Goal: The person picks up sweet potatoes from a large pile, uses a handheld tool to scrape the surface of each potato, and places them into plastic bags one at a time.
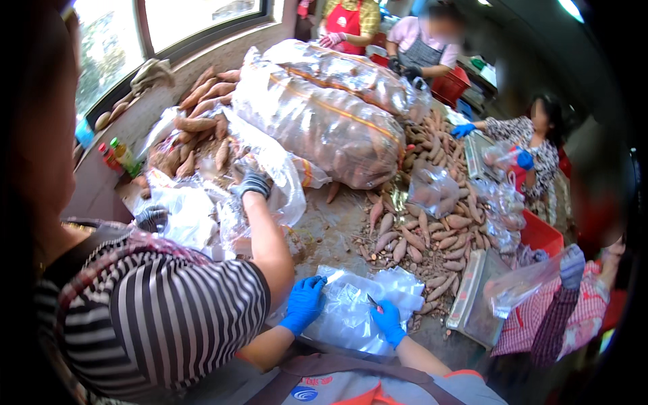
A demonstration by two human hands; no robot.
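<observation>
The table [327,233] bears sweet potatoes [412,237], sacks [331,131] and bags [347,320].

The dark tool [372,300] in the right hand [389,322] is too small to identify; the window [192,25] is cut off above.

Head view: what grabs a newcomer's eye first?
Probably the big clear sack, bulging at the upper middle, with a second sack behind it. Next, the loose heap of reddish-brown tubers to its right and below. Then, at lower centre, the wearer's two blue gloves: the left hand on the left edge of flat clear plastic, the right hand holding a small dark tool over it.
</observation>
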